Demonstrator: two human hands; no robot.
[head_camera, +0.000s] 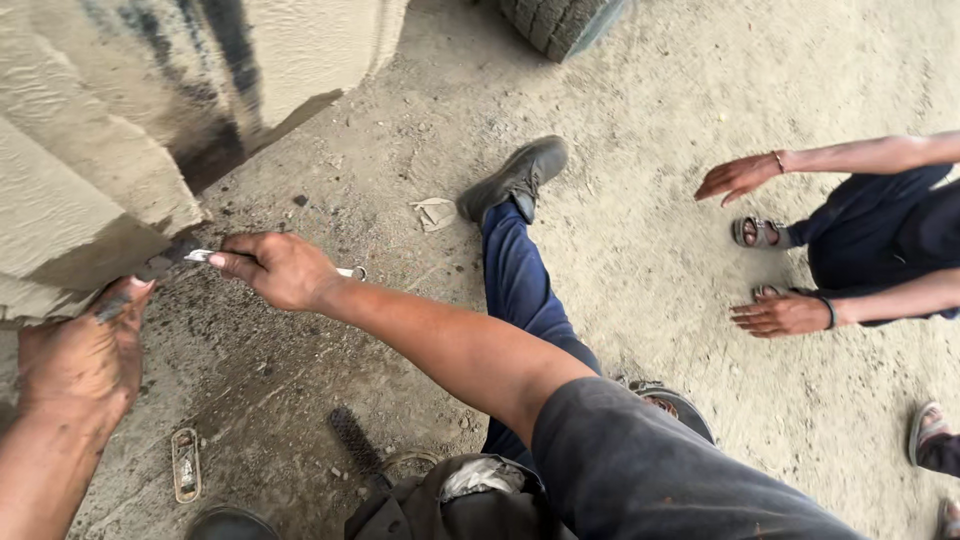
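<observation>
My right hand (280, 268) grips a small metal knife (200, 256), with its blade tip set against the edge of a huge dusty tyre tread block (90, 170) at the left. My left hand (85, 355) presses against the lower edge of the same tread, its thumb up near the blade. My right arm reaches across the frame from the lower right in a grey sleeve. My leg in blue trousers stretches away on the ground and ends in a dark shoe (515, 180).
Another person squats at the right in dark clothes and sandals, with one hand (738, 178) raised and the other (782, 314) low. A second tyre (560, 22) lies at the top. A wire brush (355, 440) and a small flat tool (185, 464) lie on the dirt floor.
</observation>
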